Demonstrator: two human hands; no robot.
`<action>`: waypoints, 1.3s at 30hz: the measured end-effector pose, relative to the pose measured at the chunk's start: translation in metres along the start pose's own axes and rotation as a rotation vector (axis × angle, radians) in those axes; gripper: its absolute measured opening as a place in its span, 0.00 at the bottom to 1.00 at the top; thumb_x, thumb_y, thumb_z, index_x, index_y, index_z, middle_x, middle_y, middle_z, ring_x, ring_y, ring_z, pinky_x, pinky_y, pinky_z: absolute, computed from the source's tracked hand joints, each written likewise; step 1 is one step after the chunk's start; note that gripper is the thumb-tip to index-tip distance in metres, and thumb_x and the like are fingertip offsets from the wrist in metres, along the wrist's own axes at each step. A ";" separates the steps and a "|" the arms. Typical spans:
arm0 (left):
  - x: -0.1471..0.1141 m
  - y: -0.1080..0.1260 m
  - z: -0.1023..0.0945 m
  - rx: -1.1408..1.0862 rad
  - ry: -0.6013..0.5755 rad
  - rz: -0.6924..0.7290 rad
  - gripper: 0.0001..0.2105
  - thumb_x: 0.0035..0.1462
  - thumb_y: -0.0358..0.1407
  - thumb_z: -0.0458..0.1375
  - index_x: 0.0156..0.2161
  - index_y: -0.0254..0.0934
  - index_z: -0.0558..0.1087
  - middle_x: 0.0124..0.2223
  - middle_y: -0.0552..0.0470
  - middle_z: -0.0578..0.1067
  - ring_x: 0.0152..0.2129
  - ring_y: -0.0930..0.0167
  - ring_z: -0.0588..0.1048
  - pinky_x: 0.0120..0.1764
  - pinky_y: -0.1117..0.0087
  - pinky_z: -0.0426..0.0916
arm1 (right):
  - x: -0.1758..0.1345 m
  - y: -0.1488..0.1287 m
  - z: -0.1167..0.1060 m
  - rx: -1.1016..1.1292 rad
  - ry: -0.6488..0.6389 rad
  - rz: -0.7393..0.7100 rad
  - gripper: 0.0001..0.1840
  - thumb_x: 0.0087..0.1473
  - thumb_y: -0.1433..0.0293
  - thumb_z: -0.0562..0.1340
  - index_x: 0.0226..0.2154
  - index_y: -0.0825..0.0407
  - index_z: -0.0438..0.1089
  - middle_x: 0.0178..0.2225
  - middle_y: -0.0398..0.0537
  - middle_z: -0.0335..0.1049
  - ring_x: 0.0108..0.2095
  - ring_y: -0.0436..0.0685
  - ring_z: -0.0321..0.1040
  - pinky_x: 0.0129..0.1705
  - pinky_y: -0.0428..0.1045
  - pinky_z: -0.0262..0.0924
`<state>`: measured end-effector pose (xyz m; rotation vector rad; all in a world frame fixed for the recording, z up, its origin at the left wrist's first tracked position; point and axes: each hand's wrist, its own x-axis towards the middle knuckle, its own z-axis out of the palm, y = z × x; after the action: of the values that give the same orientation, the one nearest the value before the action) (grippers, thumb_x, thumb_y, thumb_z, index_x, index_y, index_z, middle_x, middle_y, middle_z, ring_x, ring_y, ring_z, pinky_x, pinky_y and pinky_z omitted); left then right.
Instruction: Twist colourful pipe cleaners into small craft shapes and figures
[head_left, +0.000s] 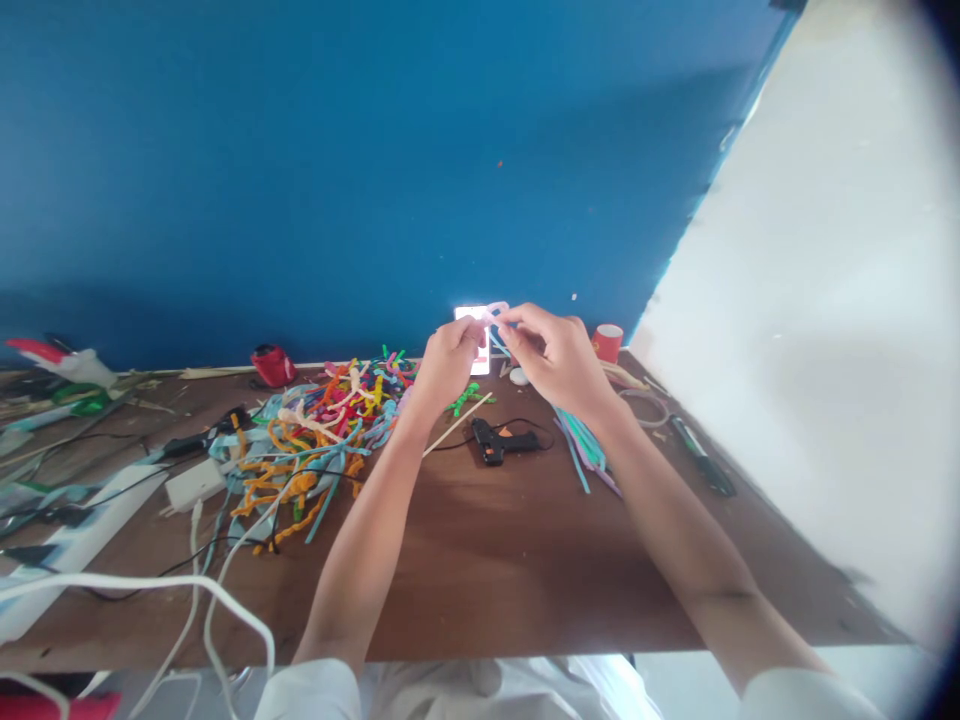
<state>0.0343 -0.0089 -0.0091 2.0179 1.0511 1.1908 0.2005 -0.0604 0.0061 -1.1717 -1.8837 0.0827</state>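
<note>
Both my hands are raised over the back of the table, close together. My left hand (pixel 448 362) pinches a pale pink pipe cleaner (pixel 497 307), which is bent into a small loop at the top. From the other side, the fingers of my right hand (pixel 559 358) close on the same pipe cleaner. Behind them a lit phone (pixel 481 366) leans near the blue wall, partly covered by my left hand. A black glue gun (pixel 495 441) lies below my hands, and a thin wooden stick (pixel 459 424) rests to its left.
A tangled heap of coloured pipe cleaners (pixel 300 480) spreads at left, near a white power strip (pixel 90 540) and cables. Straight pipe cleaners (pixel 577 450) lie under my right forearm. A red cup (pixel 607 343), a tape ring (pixel 646 408) and a dark marker-like tool (pixel 701 455) are at right.
</note>
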 end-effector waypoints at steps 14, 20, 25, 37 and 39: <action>-0.002 0.007 -0.010 -0.789 -0.228 -0.202 0.17 0.64 0.44 0.57 0.29 0.36 0.62 0.22 0.63 0.47 0.15 0.82 0.43 0.18 0.80 0.39 | 0.002 0.007 0.006 0.166 -0.070 0.051 0.24 0.62 0.51 0.58 0.24 0.51 0.66 0.20 0.42 0.63 0.24 0.50 0.56 0.28 0.48 0.48; -0.005 0.004 -0.023 -0.784 -0.451 -0.204 0.19 0.62 0.46 0.57 0.26 0.36 0.62 0.19 0.63 0.45 0.14 0.82 0.43 0.17 0.78 0.38 | 0.009 0.024 0.006 0.259 -0.058 0.083 0.27 0.56 0.47 0.62 0.21 0.53 0.67 0.19 0.40 0.58 0.23 0.48 0.51 0.26 0.48 0.44; -0.007 0.004 -0.024 -0.721 -0.538 -0.226 0.20 0.61 0.46 0.58 0.24 0.36 0.61 0.19 0.62 0.46 0.14 0.82 0.42 0.17 0.77 0.36 | 0.011 0.031 0.006 0.266 -0.014 0.070 0.26 0.53 0.49 0.65 0.20 0.53 0.67 0.19 0.38 0.55 0.22 0.47 0.49 0.25 0.48 0.41; -0.010 0.006 -0.035 -0.553 -0.501 -0.164 0.21 0.63 0.50 0.56 0.27 0.35 0.64 0.22 0.61 0.47 0.16 0.80 0.43 0.20 0.73 0.37 | 0.011 0.031 0.000 0.298 -0.091 0.061 0.21 0.57 0.54 0.63 0.26 0.54 0.72 0.21 0.40 0.63 0.24 0.48 0.54 0.27 0.47 0.47; -0.011 0.007 -0.035 -0.457 -0.553 -0.141 0.21 0.63 0.50 0.56 0.27 0.35 0.66 0.21 0.60 0.48 0.17 0.80 0.45 0.21 0.72 0.38 | 0.012 0.032 0.000 0.333 -0.144 0.065 0.19 0.57 0.54 0.64 0.29 0.54 0.75 0.24 0.42 0.68 0.25 0.48 0.58 0.29 0.47 0.50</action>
<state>0.0019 -0.0195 0.0070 1.7229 0.5703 0.6564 0.2210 -0.0338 -0.0010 -1.0175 -1.8664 0.5088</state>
